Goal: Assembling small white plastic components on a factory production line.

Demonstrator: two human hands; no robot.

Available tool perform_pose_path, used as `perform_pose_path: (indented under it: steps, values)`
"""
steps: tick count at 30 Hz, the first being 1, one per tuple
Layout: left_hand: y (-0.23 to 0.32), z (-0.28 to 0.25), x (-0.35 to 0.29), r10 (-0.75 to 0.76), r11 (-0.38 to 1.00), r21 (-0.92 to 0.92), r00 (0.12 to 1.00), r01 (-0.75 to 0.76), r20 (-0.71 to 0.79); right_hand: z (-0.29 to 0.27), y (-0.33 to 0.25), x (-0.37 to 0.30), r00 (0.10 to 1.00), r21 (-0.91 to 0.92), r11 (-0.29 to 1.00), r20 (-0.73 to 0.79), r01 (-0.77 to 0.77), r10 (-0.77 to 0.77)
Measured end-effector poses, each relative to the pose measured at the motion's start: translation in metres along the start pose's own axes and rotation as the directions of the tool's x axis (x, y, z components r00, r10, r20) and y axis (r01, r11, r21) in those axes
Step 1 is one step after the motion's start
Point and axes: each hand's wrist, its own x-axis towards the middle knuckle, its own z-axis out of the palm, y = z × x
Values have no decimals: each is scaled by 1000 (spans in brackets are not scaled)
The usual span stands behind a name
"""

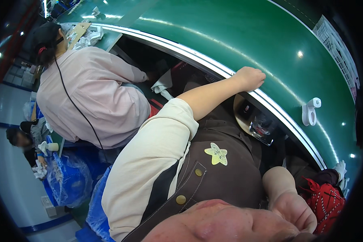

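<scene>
Stretched out from a rolled cream sleeve, my left hand (pixel 250 78) is closed in a fist. It rests on the metal rail (pixel 284 108) along the near edge of the green conveyor belt (pixel 230 32), and nothing shows in it. My right hand (pixel 295 210) is raised at the lower right with the wrist bent, close against my head; its fingers are mostly hidden. A small white plastic part (pixel 309 111) with a rounded top and an opening through it stands on the belt, to the right of my left hand and apart from it.
At left, a co-worker in a pale pink shirt (pixel 88 92) sits beside the belt. Blue bags (pixel 70 173) stand behind. Under the rail lies a clear plastic package (pixel 262 126). A white-gloved hand (pixel 341 169) and red patterned fabric (pixel 322 203) show at right; white baskets (pixel 336 48) line the far side.
</scene>
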Motion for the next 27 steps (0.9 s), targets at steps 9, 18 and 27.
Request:
perform_pose_path:
  steps: [9,18,27]
  values:
    - [1,1,3,-25,1000,-2,999,26,39,-8,-4,-7,992,192,980,-108,-50,72]
    - [1,-3,3,-37,999,-23,998,38,50,-6,1,-2,994,233,972,-89,-35,57]
    - [2,-5,4,-31,999,-23,998,32,60,6,-2,4,995,170,985,-90,-30,46]
